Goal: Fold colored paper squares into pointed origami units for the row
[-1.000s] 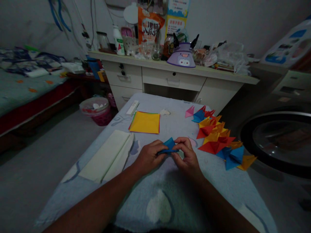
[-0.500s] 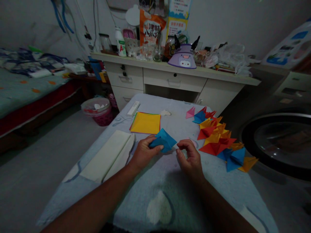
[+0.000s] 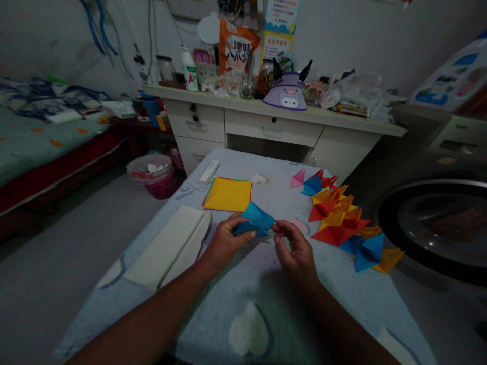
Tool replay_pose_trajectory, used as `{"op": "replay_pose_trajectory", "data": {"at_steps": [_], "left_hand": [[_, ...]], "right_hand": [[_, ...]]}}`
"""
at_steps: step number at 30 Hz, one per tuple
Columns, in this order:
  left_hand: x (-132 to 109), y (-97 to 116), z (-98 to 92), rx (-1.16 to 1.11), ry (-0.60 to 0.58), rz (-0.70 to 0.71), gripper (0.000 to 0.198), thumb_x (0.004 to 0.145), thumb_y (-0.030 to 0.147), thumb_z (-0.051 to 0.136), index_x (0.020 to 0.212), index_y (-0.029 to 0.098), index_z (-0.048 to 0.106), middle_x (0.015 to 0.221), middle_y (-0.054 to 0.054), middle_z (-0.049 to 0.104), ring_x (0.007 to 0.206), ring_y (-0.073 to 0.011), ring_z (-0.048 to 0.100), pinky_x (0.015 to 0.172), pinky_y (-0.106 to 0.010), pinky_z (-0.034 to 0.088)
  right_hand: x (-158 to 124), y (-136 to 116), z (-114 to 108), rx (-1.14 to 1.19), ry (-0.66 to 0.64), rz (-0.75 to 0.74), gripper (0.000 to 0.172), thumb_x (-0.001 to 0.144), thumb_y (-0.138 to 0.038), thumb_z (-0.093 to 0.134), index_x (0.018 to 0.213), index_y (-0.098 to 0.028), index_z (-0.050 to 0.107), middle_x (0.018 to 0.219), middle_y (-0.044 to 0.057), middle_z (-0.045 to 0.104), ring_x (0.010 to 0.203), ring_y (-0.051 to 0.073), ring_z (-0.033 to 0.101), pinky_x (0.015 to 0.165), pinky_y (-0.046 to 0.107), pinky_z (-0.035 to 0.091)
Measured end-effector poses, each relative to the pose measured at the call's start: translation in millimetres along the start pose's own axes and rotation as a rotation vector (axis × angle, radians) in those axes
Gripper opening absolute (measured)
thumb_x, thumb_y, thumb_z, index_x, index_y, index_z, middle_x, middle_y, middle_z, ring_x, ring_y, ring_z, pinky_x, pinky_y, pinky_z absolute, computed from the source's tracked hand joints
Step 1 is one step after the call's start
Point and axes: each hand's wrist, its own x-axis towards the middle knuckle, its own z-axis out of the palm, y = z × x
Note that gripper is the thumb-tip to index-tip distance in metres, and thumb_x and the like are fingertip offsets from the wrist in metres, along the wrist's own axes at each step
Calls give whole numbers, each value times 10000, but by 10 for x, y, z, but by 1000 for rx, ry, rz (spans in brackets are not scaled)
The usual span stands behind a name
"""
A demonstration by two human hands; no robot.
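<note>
A folded piece of blue origami paper (image 3: 258,219) is held above the cloth-covered table. My left hand (image 3: 229,237) grips its left side, thumb in front and fingers behind. At the paper's right corner is my right hand (image 3: 294,247), its index fingertip at the edge and its thumb apart from the finger, so it looks open; whether the fingertip presses on the paper I cannot tell. Behind the left hand lies a stack of square coloured paper (image 3: 228,194), yellow on top. Several folded paper figures (image 3: 342,230) in red, orange, blue and pink stand in a row to the right.
A folded pale cloth (image 3: 167,243) lies left of my left forearm. Further back on the table (image 3: 243,284) are a white narrow box (image 3: 209,172) and a small white scrap (image 3: 259,178). A cluttered cabinet (image 3: 198,121) stands behind, a washing machine (image 3: 441,167) at right, a bin (image 3: 152,175) at left.
My right hand has come slightly left, its index fingertip now at the blue paper's right corner. The paper has tilted a little, showing its lower fold differently.
</note>
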Motion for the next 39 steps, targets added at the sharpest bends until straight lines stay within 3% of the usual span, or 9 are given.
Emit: {"op": "replay_pose_trajectory", "data": {"at_steps": [7, 13, 23, 27, 32, 39], "left_hand": [[-1, 34, -19, 52, -36, 3, 226, 712, 247, 721, 906, 132, 716, 937, -61, 652, 813, -174, 590, 678, -268, 497], [0, 36, -19, 106, -14, 88, 112, 710, 202, 711, 800, 142, 739, 964, -55, 641, 891, -180, 597, 792, -275, 487], [-32, 74, -9, 131, -55, 116, 118, 743, 226, 682, 825, 145, 709, 962, -62, 605, 868, -168, 583, 700, -228, 484], [-28, 69, -7, 84, -75, 45, 200, 733, 252, 699, 903, 147, 697, 956, -55, 630, 776, -149, 580, 638, -217, 476], [-15, 25, -17, -13, -141, -87, 379, 700, 330, 737, 1013, 133, 658, 774, -16, 626, 627, -126, 551, 557, -218, 459], [6, -10, -46, -82, -219, -156, 459, 677, 381, 770, 1025, 115, 630, 732, -6, 594, 583, -106, 516, 534, -215, 441]], "right_hand": [[15, -45, -13, -41, -23, -38, 381, 866, -140, 532, 1221, -276, 551, 1074, 47, 605, 946, 179, 591, 859, 351, 484], [40, -88, -19, -66, -32, -83, 396, 865, -127, 525, 1229, -281, 548, 1084, 55, 598, 934, 180, 584, 832, 349, 489], [41, -85, -32, -73, -28, -99, 394, 875, -150, 518, 1243, -286, 551, 1070, 55, 580, 935, 185, 573, 818, 350, 489], [49, -32, -42, 0, -9, -47, 386, 901, -189, 509, 1270, -302, 525, 1110, 59, 544, 983, 186, 559, 858, 358, 484], [87, -38, -69, 84, -141, -4, 302, 922, -253, 492, 1206, -303, 583, 1194, 69, 494, 1102, 208, 520, 850, 344, 500], [136, 5, -127, 188, -173, 64, 226, 912, -324, 517, 1110, -280, 617, 1199, 75, 499, 1138, 229, 515, 821, 338, 521]]}}
